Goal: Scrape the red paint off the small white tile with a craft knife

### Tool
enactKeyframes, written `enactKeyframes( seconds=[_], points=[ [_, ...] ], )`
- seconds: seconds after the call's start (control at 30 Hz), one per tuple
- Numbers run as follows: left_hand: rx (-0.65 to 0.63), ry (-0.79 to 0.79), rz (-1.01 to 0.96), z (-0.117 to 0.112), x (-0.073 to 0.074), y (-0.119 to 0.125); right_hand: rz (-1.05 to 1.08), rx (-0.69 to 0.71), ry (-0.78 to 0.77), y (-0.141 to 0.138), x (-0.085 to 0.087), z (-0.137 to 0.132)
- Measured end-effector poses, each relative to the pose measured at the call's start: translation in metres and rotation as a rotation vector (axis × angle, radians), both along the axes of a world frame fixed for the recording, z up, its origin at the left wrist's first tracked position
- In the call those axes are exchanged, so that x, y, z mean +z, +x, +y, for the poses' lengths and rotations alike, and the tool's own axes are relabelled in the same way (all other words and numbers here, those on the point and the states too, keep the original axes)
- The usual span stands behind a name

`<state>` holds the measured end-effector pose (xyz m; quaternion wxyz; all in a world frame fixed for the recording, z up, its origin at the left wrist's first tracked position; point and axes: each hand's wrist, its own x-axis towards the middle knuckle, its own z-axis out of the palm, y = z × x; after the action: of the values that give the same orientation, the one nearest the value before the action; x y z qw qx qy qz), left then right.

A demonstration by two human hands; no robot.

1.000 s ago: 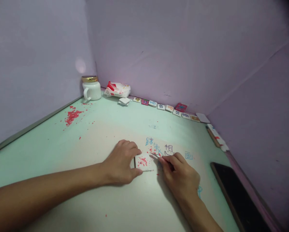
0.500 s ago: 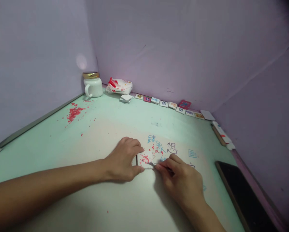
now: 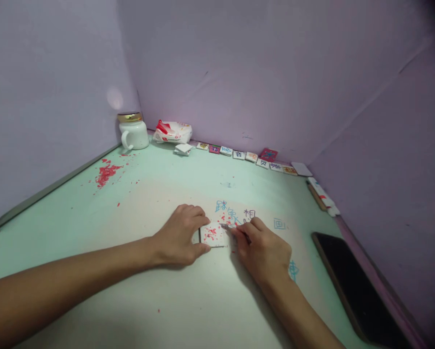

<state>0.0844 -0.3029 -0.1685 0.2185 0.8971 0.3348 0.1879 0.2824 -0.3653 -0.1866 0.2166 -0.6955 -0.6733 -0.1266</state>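
A small white square tile [image 3: 213, 235] speckled with red bits lies on the pale green table [image 3: 159, 189]. My left hand [image 3: 179, 237] pinches its left edge between thumb and fingers and holds it flat. My right hand [image 3: 263, 252] is closed round a thin metal-tipped tool [image 3: 227, 227], whose tip rests at the tile's upper right corner. Blue and black handwritten characters [image 3: 235, 215] mark the table just behind the tile.
A white lidded mug [image 3: 133, 132] and a red-and-white packet [image 3: 172, 132] stand in the far corner. A row of small printed tiles [image 3: 246, 156] lines the back wall. Red shavings [image 3: 106, 172] lie at the left. A dark phone [image 3: 350, 286] rests at the right.
The tool tip went from the tile's right side down to its lower edge, then back up to its upper right corner. My left hand kept its hold on the tile.
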Motion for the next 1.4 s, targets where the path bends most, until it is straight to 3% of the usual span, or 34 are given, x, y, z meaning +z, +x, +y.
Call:
enactKeyframes(
  seconds=[0.2,0.43,0.63,0.77,1.0,1.17,1.27,1.4],
  points=[
    [-0.002,-0.027,0.01,0.0,0.001,0.0,0.169,-0.107,0.085,0.01,0.003,0.0],
    [0.04,-0.017,-0.003,-0.001,-0.003,0.0,0.271,0.079,-0.062,0.001,0.009,-0.015],
    [0.017,0.009,-0.007,-0.001,-0.005,-0.001,0.199,0.183,-0.091,-0.008,0.011,-0.019],
    [0.004,0.003,-0.007,0.0,-0.004,0.0,0.101,0.161,-0.09,-0.011,0.011,-0.018],
    [-0.015,-0.011,-0.026,0.0,-0.003,0.001,0.115,0.14,-0.039,-0.009,0.004,-0.012],
    [-0.006,-0.021,-0.01,0.0,-0.002,0.0,0.04,0.023,-0.009,0.002,0.0,-0.001],
    [-0.009,-0.026,-0.001,0.0,-0.003,0.0,0.136,-0.002,0.046,0.006,0.001,0.0],
    [-0.008,-0.018,-0.003,0.0,-0.004,0.0,0.26,0.097,0.012,-0.001,0.005,-0.011]
  ],
)
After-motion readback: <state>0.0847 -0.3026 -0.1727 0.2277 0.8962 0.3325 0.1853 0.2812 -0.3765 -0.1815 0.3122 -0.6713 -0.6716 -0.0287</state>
